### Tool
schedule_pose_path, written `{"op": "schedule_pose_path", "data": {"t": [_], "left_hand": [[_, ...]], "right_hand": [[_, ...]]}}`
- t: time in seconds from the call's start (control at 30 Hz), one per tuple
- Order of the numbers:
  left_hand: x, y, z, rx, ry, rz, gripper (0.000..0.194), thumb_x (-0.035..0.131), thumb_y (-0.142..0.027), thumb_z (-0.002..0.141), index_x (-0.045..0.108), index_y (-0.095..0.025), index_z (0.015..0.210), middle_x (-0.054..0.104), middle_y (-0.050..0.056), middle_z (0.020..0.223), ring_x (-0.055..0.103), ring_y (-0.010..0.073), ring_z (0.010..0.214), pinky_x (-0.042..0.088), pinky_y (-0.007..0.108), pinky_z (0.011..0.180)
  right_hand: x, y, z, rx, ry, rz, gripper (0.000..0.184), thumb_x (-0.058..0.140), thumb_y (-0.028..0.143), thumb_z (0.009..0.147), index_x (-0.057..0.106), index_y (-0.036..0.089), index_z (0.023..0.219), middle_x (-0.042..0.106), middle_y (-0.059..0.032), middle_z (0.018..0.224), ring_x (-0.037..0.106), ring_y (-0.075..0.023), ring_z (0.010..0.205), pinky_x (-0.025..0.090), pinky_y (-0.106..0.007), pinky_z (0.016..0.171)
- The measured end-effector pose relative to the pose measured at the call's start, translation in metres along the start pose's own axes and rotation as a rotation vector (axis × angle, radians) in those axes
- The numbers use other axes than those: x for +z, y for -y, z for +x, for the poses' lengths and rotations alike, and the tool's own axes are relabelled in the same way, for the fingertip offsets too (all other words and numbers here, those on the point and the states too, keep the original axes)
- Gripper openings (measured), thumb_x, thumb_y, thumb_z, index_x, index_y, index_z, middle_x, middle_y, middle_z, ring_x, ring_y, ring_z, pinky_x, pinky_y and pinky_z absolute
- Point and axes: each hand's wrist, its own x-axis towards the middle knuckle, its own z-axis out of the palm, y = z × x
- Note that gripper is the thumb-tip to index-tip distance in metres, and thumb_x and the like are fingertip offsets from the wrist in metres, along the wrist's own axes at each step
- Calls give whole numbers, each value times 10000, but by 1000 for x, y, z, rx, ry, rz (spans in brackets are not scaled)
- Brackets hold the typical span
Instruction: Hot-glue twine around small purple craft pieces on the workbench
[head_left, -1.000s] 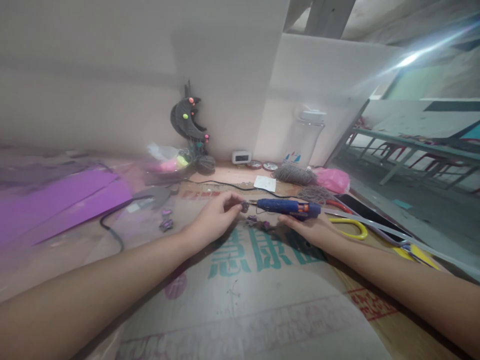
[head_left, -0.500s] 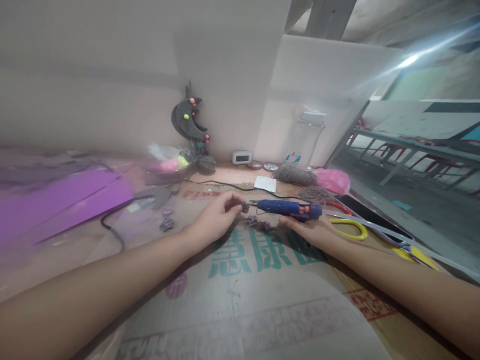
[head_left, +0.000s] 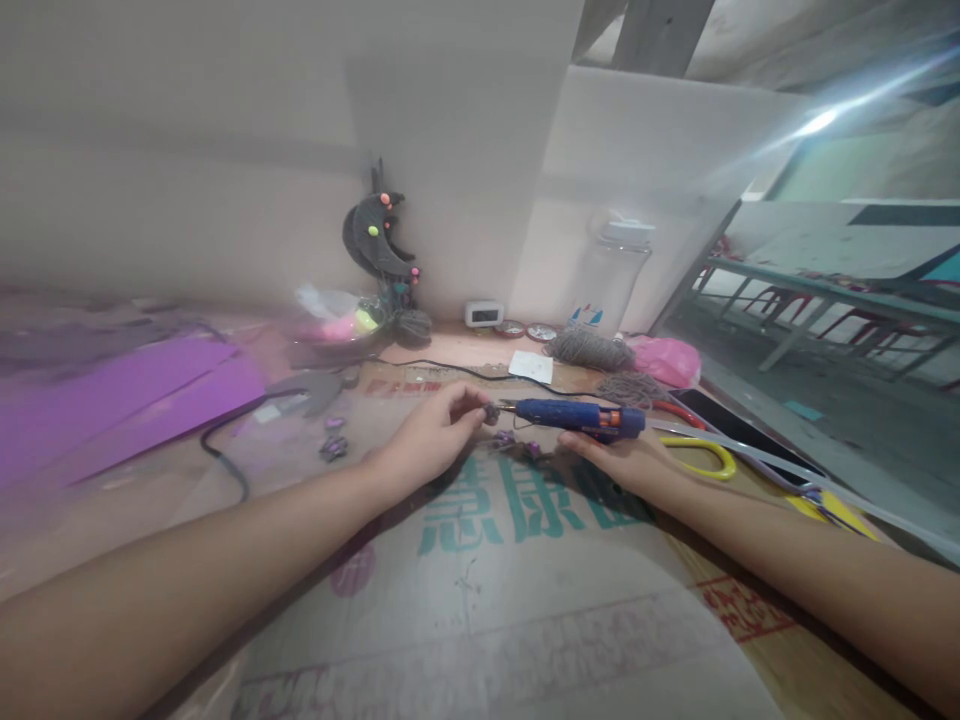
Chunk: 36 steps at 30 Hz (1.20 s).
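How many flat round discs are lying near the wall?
2: the left disc lies just right of the small white display; the right disc is beside it, behind the white card. The clutter might hide others.

The glue gun in the right hand sits a touch lower and farther right than a second ago. The small dark piece in the left hand has dipped very slightly too.
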Motion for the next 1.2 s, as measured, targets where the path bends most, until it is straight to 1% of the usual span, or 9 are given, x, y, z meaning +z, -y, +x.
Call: {"op": "schedule_pose_path", "data": {"t": [0.17, 0.33, 0.43, 0.53, 0.63, 0.8, 0.97, 1.07, 1.2], "left_hand": [[-1, -1, -1, 10, -9, 18, 77, 518, -187, 849, 550, -175, 918, 682, 43, 911, 630, 171, 875, 469, 297, 799], [-2, 0, 0, 16, -7, 24, 80, 524, -195, 845, 556, -179, 916, 684, 39, 907, 636, 179, 881, 473, 307, 807], [-2, 1, 0, 8, -12, 5, 78, 527, -202, 845, 552, -179, 914, 684, 41, 906, 639, 181, 877, 479, 307, 797], [-2, 1, 0, 0, -9, -7, 81, 523, -204, 852, 550, -172, 921, 683, 51, 915, 638, 178, 873, 482, 309, 795], [-2, 0, -1, 4, -6, -8, 86, 523, -213, 856, 552, -170, 925, 681, 54, 924, 637, 177, 874, 482, 310, 801], [-2, 0, -1, -8, -6, -23, 102, 522, -218, 857, 548, -167, 942, 674, 55, 933, 633, 174, 871, 482, 307, 790], [-2, 3, 2, 4, -7, -20, 72, 513, -193, 860, 543, -167, 921, 676, 49, 906, 631, 168, 870, 472, 300, 790], [-2, 5, 3, -23, 13, -74, 83, 522, -216, 862, 528, -175, 933, 681, 46, 902, 631, 159, 814, 474, 284, 728], [-1, 6, 3, -63, 33, -189, 87, 548, -226, 850, 512, -176, 911, 687, 49, 884, 644, 157, 801, 486, 284, 722]], "right_hand": [[-1, 5, -1, 35, -17, 11, 267, 578, 476, 800, 660, 225, 835, 713, -39, 829, 676, -233, 786, 558, -325, 722], [-2, 5, -2, 19, -33, 2, 243, 628, 442, 774, 600, 201, 756, 646, -24, 693, 602, -192, 634, 500, -293, 576], [-2, 4, -2, 42, -10, 6, 240, 630, 433, 772, 586, 200, 736, 618, -4, 666, 570, -170, 603, 469, -270, 538], [-2, 5, -2, 64, 9, 19, 235, 635, 432, 768, 582, 205, 743, 614, 4, 672, 567, -165, 613, 459, -261, 543], [-1, 6, -2, 53, 10, 37, 233, 636, 433, 765, 579, 208, 747, 613, 6, 680, 560, -159, 609, 455, -261, 551], [-3, 7, -2, -19, 1, 31, 243, 621, 430, 770, 581, 191, 754, 610, -4, 676, 554, -157, 602, 443, -262, 543], [-7, 6, -4, -85, -3, 69, 240, 617, 428, 780, 576, 192, 769, 621, -23, 694, 589, -183, 637, 469, -288, 583], [-12, 11, -5, -59, -15, 97, 248, 571, 448, 819, 573, 206, 761, 622, -27, 714, 602, -186, 660, 489, -289, 616], [-24, 18, 2, 28, -98, 117, 345, 451, 489, 895, 607, 215, 757, 654, -30, 753, 601, -181, 681, 503, -293, 676]]}}
